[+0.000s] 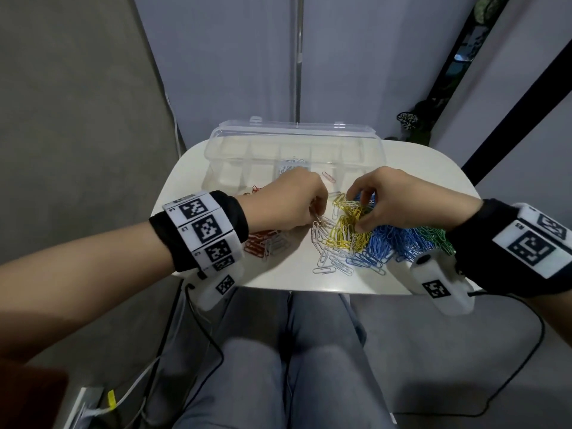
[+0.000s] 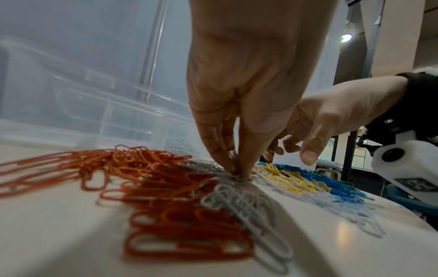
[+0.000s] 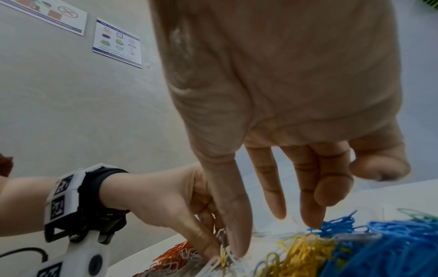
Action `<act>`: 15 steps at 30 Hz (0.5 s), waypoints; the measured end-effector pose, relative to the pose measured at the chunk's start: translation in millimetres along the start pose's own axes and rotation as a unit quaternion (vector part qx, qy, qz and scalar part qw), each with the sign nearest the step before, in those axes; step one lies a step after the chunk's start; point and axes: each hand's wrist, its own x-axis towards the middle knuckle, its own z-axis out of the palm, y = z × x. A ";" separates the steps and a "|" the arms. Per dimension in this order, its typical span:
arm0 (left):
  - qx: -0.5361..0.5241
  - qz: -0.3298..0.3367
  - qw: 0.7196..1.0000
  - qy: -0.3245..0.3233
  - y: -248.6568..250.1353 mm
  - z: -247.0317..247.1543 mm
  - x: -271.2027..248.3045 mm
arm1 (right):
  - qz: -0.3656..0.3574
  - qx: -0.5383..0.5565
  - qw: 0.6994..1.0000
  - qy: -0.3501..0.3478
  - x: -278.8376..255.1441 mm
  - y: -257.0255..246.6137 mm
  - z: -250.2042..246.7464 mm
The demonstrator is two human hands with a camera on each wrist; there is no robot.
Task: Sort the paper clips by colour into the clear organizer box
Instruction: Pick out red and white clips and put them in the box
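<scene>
Loose paper clips lie sorted in heaps on the white table (image 1: 278, 274): red (image 1: 261, 243), white (image 1: 328, 255), yellow (image 1: 346, 233), blue (image 1: 391, 243) and green (image 1: 433, 235). My left hand (image 1: 317, 213) pinches a few white clips (image 2: 234, 175) between thumb and fingertips, at the seam of the red heap (image 2: 147, 168) and the white one. My right hand (image 1: 359, 210) arches over the yellow heap (image 3: 298, 249) with spread, nearly straight fingers (image 3: 312, 221) touching the clips and gripping nothing. The clear organizer box (image 1: 213, 168) stands behind, lid open, with white clips (image 1: 291, 165) in one middle compartment.
A single red clip (image 1: 328, 177) lies just in front of the box, and a few more red ones (image 1: 255, 189) sit by its left front. The table's near edge runs above my knees. Cables hang from both wrist cameras. A wall stands close behind the box.
</scene>
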 end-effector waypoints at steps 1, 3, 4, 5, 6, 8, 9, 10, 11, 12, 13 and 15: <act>-0.011 -0.006 1.000 0.004 -1.1 -0.7 0.5 | -0.002 0.000 1.000 0.000 0.4 -0.5 0.4; -0.040 -0.029 0.999 0.013 -3.9 -3.5 0.8 | -0.004 0.000 1.000 0.000 0.8 -1.2 0.5; -0.059 -0.044 0.997 0.018 -6.0 -5.2 0.9 | -0.004 0.000 1.000 0.001 0.8 -1.3 0.4; -0.081 -0.058 0.995 0.025 -8.6 -6.9 1.0 | -0.005 0.001 1.000 0.002 0.5 -1.3 0.1; -0.105 -0.072 0.991 0.031 -10.7 -8.9 0.5 | -0.005 0.003 1.000 0.003 0.2 -1.0 -0.3; -0.160 -0.096 0.982 0.038 -14.5 -13.4 -1.8 | -0.005 0.009 1.000 0.006 -0.1 -0.3 -0.7; -0.191 -0.106 0.975 0.036 -16.4 -15.2 -3.1 | -0.004 0.012 1.000 0.007 -0.1 -0.1 -0.7; -0.225 -0.117 0.967 0.032 -18.1 -16.9 -4.1 | -0.003 0.014 1.000 0.007 0.4 0.1 -0.6; -0.261 -0.127 0.957 0.027 -19.6 -18.2 -5.2 | -0.002 0.016 1.000 0.007 0.9 -0.2 -0.3; -0.291 -0.137 0.947 0.024 -20.7 -19.2 -6.5 | -0.002 0.017 1.000 0.007 1.5 -0.4 0.2; -0.309 -0.143 0.940 0.023 -21.4 -20.0 -7.4 | -0.001 0.017 1.000 0.007 2.0 -0.8 0.3; -0.323 -0.148 0.935 0.022 -21.5 -20.8 -8.8 | -0.002 0.018 1.000 0.010 2.5 -1.4 0.2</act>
